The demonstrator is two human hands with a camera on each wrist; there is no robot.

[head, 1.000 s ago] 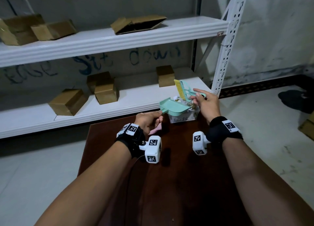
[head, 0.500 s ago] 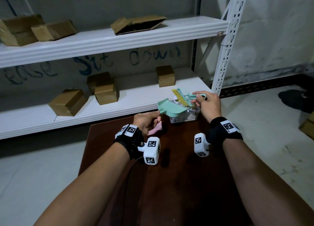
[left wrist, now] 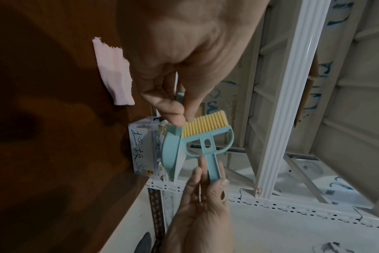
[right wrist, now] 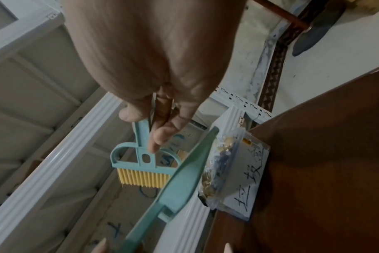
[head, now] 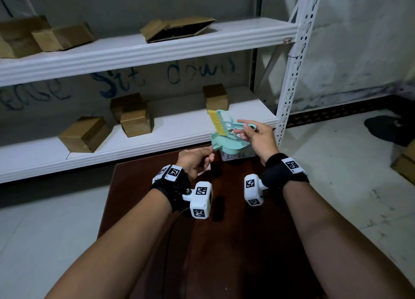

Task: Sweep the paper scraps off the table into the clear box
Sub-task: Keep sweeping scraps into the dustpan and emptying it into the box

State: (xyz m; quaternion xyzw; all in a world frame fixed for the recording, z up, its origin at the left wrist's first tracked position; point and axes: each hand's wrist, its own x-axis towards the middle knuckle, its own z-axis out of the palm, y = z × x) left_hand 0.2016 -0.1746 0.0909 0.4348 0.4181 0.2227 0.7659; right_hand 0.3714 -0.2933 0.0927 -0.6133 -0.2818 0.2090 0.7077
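Observation:
A clear box with handwriting on its side stands at the far edge of the dark brown table; paper scraps lie inside it. My left hand pinches the handle of a teal dustpan, which hovers over the box. My right hand holds the handle of a teal brush, whose yellow bristles point up and left just above the pan. A torn pink paper scrap lies on the table under my left hand.
White metal shelving runs right behind the table, with several cardboard boxes on it. Its perforated upright stands just right of the clear box. Pale floor flanks the table, with a dark shoe at far right.
The brush dipped toward the dustpan, then swung back up with its bristles now further left. The dustpan and my left hand have stayed over the box.

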